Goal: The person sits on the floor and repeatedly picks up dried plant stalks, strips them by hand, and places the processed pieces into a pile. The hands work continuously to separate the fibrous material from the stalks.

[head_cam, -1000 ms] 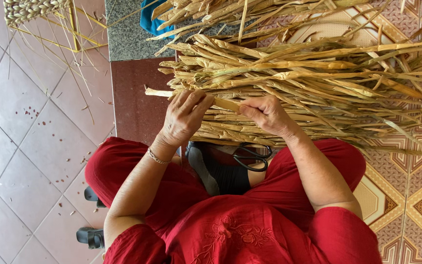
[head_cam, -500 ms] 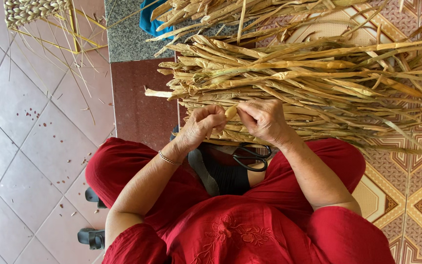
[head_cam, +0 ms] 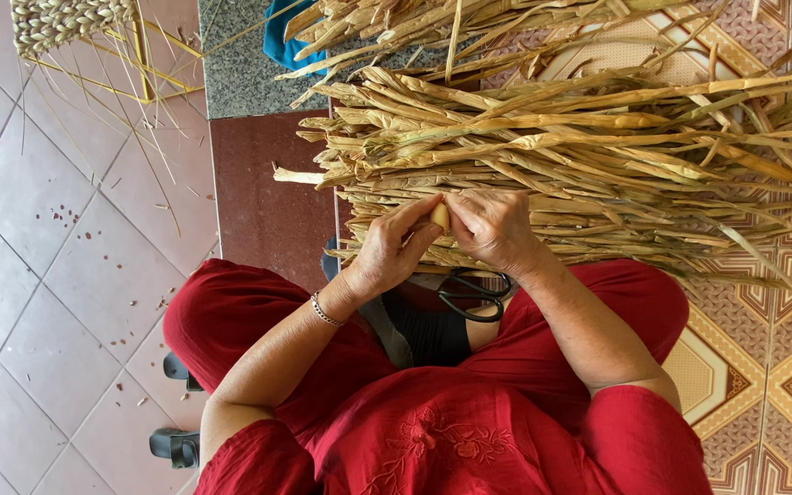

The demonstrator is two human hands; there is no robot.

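Note:
A big bundle of dried yellow-tan leaf stalks (head_cam: pixel 588 151) lies across the patterned floor in front of me. My left hand (head_cam: pixel 387 252), with a thin bracelet at the wrist, and my right hand (head_cam: pixel 492 229) meet at the bundle's near edge. Both pinch the pale end of one dried stalk (head_cam: pixel 439 216) between thumbs and fingers. My red-clothed knees are just below the hands.
Black-handled scissors (head_cam: pixel 474 298) rest on a dark bag (head_cam: pixel 419 330) in my lap. More loose stalks (head_cam: pixel 433 23) and a blue cloth (head_cam: pixel 277 41) lie farther off. At the top left sits a woven piece (head_cam: pixel 66 20) with loose straws. Pale tiles (head_cam: pixel 38 229) cover the floor on the left.
My left hand came off the bundle's edge and moved right to meet my right hand. Both hands now close on one stalk end, nearer my lap.

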